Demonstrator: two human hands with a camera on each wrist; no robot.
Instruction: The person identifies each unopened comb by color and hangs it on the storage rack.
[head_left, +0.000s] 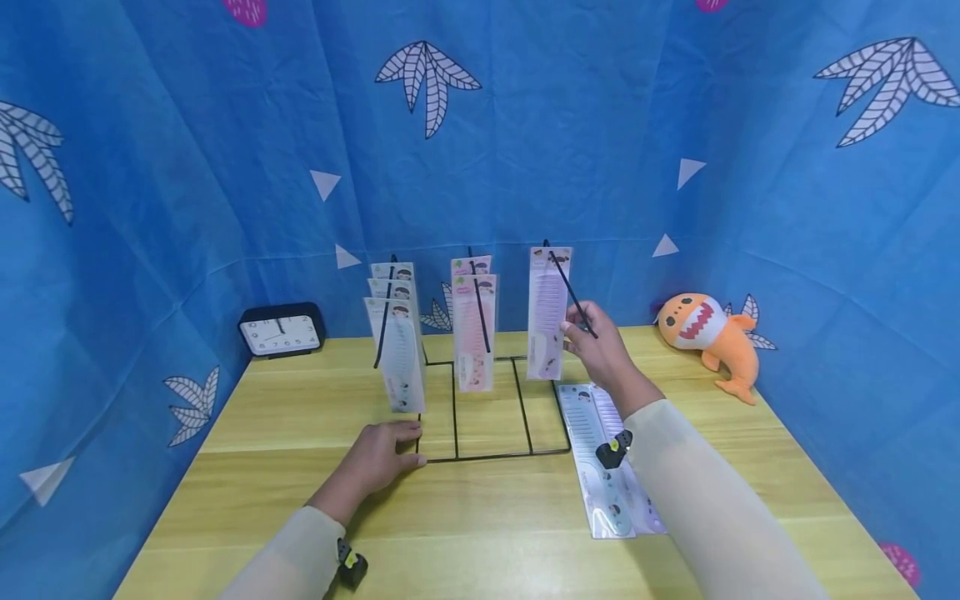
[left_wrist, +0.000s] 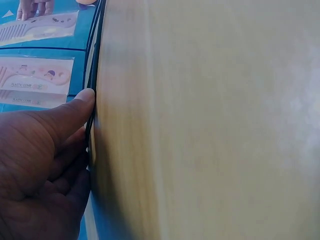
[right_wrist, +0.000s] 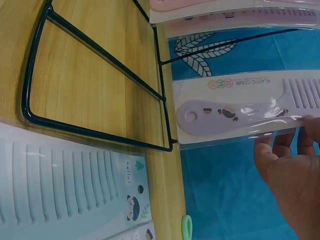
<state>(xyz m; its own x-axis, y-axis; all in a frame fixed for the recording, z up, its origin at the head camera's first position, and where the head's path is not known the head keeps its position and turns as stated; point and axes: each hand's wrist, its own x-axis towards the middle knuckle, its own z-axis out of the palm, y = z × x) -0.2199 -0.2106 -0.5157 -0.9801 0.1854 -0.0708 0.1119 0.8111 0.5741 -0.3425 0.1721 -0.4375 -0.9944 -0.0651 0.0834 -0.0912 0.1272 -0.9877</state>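
Observation:
A black wire display rack [head_left: 487,457] stands on the table, its hooks hung with packaged plastic combs. At its front left corner, my left hand [head_left: 378,458] pinches the frame wire between thumb and fingers. My right hand [head_left: 600,342] holds the side edge of a packaged purple comb [head_left: 547,312] that hangs on the right hook. In the right wrist view, the thumb and fingers [right_wrist: 280,150] grip that pack near the comb's teeth. Blue comb packs [head_left: 401,358] hang on the left hook and pink comb packs [head_left: 474,333] on the middle one.
Beside the rack's right side, a packaged blue comb [head_left: 592,450] and a purple comb pack [head_left: 651,512] lie on the table, partly under my right arm. A black-framed clock [head_left: 281,331] stands back left, an orange plush shark [head_left: 731,350] back right. Blue curtain [head_left: 562,150] surrounds the table.

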